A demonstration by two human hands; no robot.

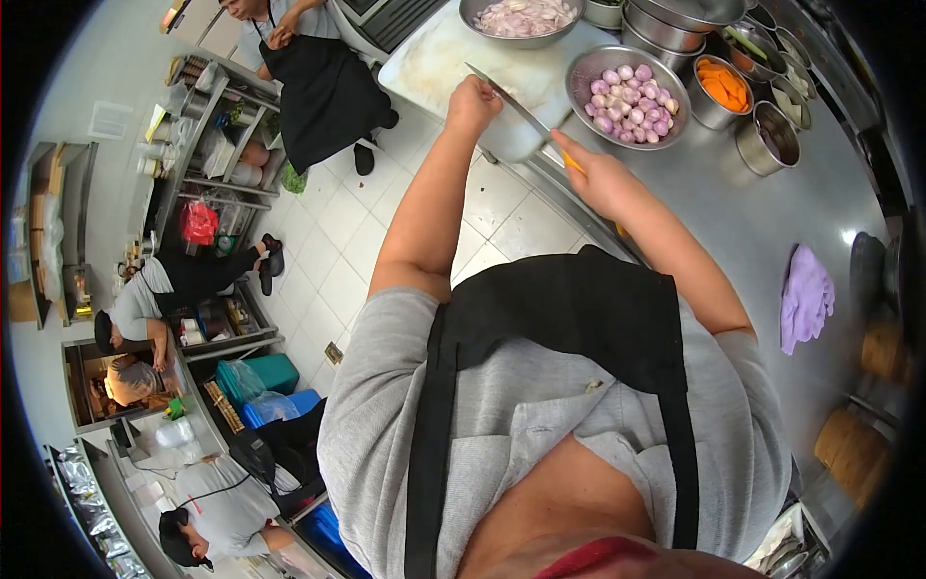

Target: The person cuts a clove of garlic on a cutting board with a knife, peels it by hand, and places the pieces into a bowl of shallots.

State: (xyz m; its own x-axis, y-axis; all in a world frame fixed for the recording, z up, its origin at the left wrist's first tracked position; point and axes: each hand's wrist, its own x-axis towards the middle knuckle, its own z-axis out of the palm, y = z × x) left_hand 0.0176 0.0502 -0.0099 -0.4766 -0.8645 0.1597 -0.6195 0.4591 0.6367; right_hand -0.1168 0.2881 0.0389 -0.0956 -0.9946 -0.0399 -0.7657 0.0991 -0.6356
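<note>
My right hand [596, 179] is closed around the orange handle of a kitchen knife [524, 112]. The blade points up and to the left, over the near edge of a white cutting board [434, 60]. Close to the knife's tip, my left hand [473, 104] is closed with its fingers curled; whatever it holds is hidden. To the right of the blade, a metal bowl [573, 85] contains peeled purple shallots [632, 104]. Sliced shallots [526, 17] fill another metal bowl [497, 39] at the board's far side.
Orange carrot pieces [725, 85] fill a metal container, with other containers and stacked bowls around it. A purple glove [808, 297] lies on the steel counter [714, 212]. Several people in aprons and grey shirts are at the left, near shelves [217, 145] and a tiled floor [338, 241].
</note>
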